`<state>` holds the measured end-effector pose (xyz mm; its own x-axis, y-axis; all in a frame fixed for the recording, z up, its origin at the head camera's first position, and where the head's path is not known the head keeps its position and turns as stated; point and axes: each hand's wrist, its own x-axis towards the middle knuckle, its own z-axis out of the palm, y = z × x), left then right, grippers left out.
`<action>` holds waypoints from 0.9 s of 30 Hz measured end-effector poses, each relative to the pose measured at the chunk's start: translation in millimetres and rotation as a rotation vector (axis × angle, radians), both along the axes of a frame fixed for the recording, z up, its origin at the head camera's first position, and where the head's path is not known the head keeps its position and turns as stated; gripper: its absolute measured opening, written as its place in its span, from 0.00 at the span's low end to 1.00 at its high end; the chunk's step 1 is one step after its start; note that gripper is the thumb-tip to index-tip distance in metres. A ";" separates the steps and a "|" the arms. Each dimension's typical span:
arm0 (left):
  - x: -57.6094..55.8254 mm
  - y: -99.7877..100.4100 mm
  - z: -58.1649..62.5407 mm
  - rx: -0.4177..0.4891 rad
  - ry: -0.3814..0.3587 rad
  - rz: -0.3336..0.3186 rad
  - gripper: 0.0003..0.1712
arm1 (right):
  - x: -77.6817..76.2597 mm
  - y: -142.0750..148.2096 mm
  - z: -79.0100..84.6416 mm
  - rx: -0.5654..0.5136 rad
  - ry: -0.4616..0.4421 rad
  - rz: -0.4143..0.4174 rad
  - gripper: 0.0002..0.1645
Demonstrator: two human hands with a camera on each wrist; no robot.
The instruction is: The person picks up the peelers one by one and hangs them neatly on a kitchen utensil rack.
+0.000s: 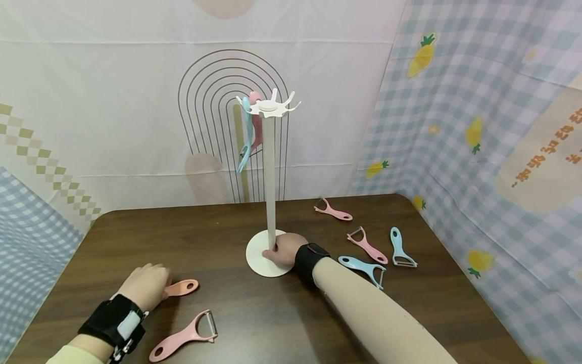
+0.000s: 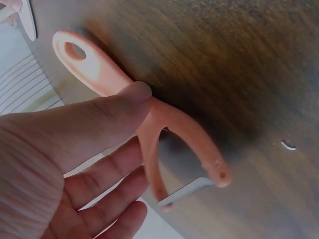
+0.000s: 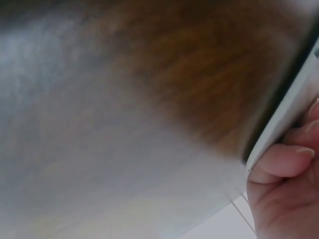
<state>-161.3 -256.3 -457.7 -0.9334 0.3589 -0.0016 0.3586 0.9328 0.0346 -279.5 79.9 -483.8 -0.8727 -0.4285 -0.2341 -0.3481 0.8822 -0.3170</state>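
My left hand [image 1: 144, 287] pinches an orange peeler [image 2: 119, 82] between thumb and fingers, low over the table at the left. In the left wrist view its handle hole and the blade across its fork both show. At mid-table stands a white rack [image 1: 269, 182] with a round base and hooks on top. Near the foot of its pole, my right hand [image 1: 289, 249] grips it, and the right wrist view shows the fingers at the base's edge [image 3: 279, 114]. From the hooks hang a blue peeler [image 1: 247, 126] and a pink peeler [image 1: 256, 126].
A pink peeler [image 1: 175, 344] lies at the front left. Right of the rack lie two pink peelers [image 1: 338, 214] [image 1: 370, 249] and two blue peelers [image 1: 397, 242] [image 1: 359, 264]. The brown table [image 1: 204, 237] meets patterned cloth at the back and right.
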 end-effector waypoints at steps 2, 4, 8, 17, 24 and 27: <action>-0.3 -0.5 -0.6 0.007 -0.002 0.007 0.18 | -1.3 0.7 -1.4 -0.007 0.003 0.000 0.28; -0.4 -0.5 -0.8 0.016 -0.004 0.011 0.19 | -1.4 0.9 -1.9 -0.009 0.007 0.003 0.28; -0.4 -0.1 -0.8 0.021 -0.003 0.019 0.19 | -2.2 0.9 -3.3 -0.010 0.022 0.008 0.28; 1.4 -0.1 -0.7 -0.006 0.003 0.017 0.21 | -3.6 -0.6 -6.6 -0.009 0.008 0.001 0.27; 0.7 0.3 1.3 0.042 -0.021 0.027 0.20 | -3.1 0.4 -7.0 -0.017 0.017 0.003 0.29; 0.6 1.3 4.9 0.069 -0.042 0.044 0.19 | -2.9 1.1 -7.3 -0.019 0.023 0.004 0.29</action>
<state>-160.7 -255.0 -452.8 -0.9479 0.3180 -0.0175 0.3141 0.9426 0.1130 -282.4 81.0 -491.1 -0.8762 -0.4360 -0.2054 -0.3590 0.8748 -0.3255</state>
